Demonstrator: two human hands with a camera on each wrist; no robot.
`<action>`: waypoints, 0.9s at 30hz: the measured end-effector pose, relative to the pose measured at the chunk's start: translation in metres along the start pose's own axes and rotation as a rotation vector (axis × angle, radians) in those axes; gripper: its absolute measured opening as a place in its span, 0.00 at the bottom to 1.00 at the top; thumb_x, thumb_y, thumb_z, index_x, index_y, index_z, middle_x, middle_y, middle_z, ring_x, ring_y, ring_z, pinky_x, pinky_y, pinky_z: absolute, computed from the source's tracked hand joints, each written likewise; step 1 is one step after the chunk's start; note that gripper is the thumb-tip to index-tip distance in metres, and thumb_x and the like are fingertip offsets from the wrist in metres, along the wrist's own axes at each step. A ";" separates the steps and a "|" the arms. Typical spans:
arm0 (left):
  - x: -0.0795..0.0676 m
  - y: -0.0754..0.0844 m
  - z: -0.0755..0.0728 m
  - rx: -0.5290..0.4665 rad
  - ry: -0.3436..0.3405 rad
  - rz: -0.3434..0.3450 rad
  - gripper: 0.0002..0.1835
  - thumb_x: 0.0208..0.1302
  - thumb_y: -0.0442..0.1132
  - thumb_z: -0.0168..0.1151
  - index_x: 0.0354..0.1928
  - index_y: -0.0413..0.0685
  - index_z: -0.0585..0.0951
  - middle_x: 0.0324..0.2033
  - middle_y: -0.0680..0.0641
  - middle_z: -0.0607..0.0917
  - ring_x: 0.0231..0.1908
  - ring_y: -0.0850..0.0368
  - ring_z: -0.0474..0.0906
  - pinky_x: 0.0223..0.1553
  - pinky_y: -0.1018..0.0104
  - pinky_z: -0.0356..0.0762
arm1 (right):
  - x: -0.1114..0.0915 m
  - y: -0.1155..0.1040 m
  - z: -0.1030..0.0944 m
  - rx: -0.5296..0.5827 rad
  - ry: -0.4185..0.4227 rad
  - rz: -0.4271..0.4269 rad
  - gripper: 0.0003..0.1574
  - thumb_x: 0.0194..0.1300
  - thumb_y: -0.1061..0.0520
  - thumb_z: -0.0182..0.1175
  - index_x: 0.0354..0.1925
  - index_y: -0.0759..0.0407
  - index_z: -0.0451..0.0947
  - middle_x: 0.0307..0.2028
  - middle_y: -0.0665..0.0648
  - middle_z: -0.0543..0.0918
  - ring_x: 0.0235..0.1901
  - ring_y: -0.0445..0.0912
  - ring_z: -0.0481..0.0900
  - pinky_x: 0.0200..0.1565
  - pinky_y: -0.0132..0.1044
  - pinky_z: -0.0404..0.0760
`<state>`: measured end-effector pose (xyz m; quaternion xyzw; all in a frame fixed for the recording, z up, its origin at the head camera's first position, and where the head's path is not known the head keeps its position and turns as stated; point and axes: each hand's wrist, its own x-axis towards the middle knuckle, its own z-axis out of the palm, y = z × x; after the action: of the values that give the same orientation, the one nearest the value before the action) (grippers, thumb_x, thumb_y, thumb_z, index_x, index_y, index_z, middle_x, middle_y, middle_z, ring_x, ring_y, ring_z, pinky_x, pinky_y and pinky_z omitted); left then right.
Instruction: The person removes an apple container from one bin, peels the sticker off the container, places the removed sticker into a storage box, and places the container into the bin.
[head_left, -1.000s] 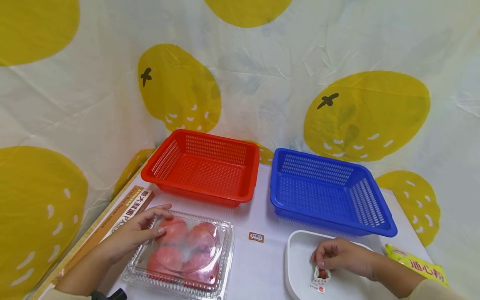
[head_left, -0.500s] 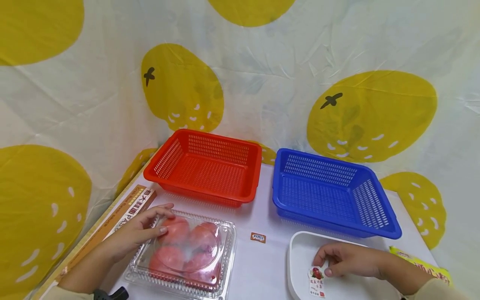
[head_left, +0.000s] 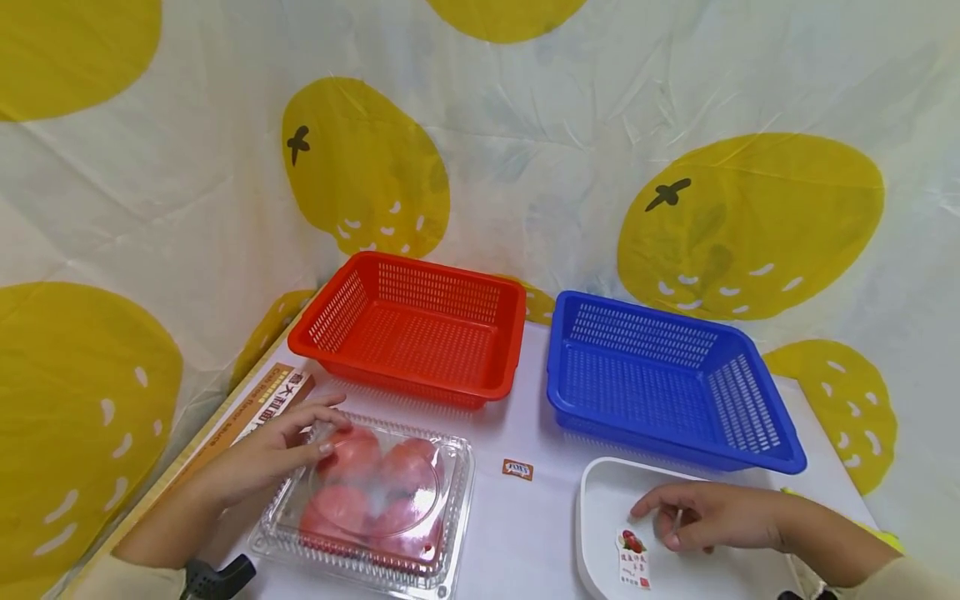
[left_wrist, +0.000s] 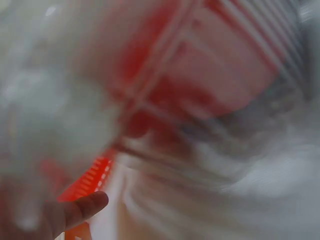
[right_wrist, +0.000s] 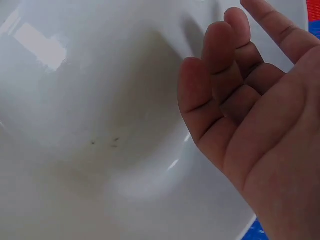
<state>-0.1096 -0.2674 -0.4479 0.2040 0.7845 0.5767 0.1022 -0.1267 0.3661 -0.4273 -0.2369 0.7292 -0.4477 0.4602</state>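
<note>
A clear plastic clamshell box (head_left: 367, 575) holds several round red fruits (head_left: 341, 517), tomato-like in look. My left hand (head_left: 296, 442) rests on its upper left corner with fingers and thumb spread; the left wrist view is too blurred to show the contact. On the right stands a white dish (head_left: 720, 579), and over it hovers my right hand (head_left: 723, 517), fingers loosely bent and holding nothing. Inside the dish, just left of the fingertips, lies a small white packet (head_left: 633, 562) printed with red fruit. The right wrist view shows bare fingers above the dish's white inside (right_wrist: 110, 100).
Behind are a red basket (head_left: 420, 387) and a blue basket (head_left: 675, 446), both perforated. A small orange-brown packet (head_left: 518, 470) lies between box and dish. A long pasta box (head_left: 273, 392) lies along the left edge. A yellow package (head_left: 881, 537) is mostly behind the right arm.
My right fingers held the small white packet a second ago; it now lies in the dish, released, and the hand has drawn slightly right. The left hand stays on the clamshell box.
</note>
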 end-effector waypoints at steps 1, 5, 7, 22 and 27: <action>0.000 0.001 -0.002 0.007 -0.007 0.009 0.15 0.77 0.33 0.62 0.62 0.46 0.82 0.78 0.27 0.60 0.77 0.28 0.53 0.60 0.70 0.75 | -0.001 -0.003 0.000 -0.006 0.007 0.001 0.23 0.78 0.63 0.59 0.67 0.67 0.74 0.43 0.55 0.82 0.38 0.38 0.78 0.33 0.28 0.75; 0.002 0.003 -0.011 0.048 -0.004 0.056 0.16 0.78 0.32 0.60 0.63 0.46 0.82 0.77 0.30 0.64 0.76 0.58 0.62 0.61 0.69 0.77 | 0.000 -0.019 0.002 -0.014 0.041 0.010 0.23 0.79 0.61 0.57 0.68 0.66 0.74 0.46 0.57 0.82 0.42 0.42 0.79 0.36 0.32 0.78; 0.004 0.005 -0.015 0.084 0.022 0.067 0.16 0.78 0.33 0.60 0.63 0.48 0.82 0.76 0.34 0.68 0.74 0.71 0.62 0.61 0.70 0.77 | 0.002 -0.029 0.005 0.000 0.051 0.000 0.24 0.80 0.61 0.55 0.69 0.67 0.72 0.49 0.61 0.81 0.45 0.44 0.80 0.40 0.35 0.81; 0.021 0.036 -0.043 0.142 0.201 0.035 0.18 0.81 0.34 0.59 0.67 0.38 0.78 0.63 0.45 0.82 0.58 0.68 0.80 0.56 0.75 0.80 | 0.042 -0.085 0.043 0.038 0.309 -0.120 0.27 0.82 0.56 0.55 0.72 0.66 0.71 0.65 0.68 0.78 0.59 0.55 0.80 0.54 0.42 0.86; 0.026 0.041 -0.054 0.147 0.259 -0.006 0.22 0.82 0.38 0.59 0.71 0.36 0.74 0.59 0.47 0.84 0.57 0.68 0.80 0.53 0.77 0.80 | 0.063 -0.098 0.064 0.098 0.462 -0.161 0.30 0.80 0.56 0.60 0.72 0.68 0.69 0.66 0.67 0.76 0.60 0.54 0.80 0.52 0.44 0.86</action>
<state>-0.1459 -0.2922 -0.3905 0.1326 0.8319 0.5388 -0.0132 -0.1061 0.2424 -0.3821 -0.1632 0.7713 -0.5599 0.2549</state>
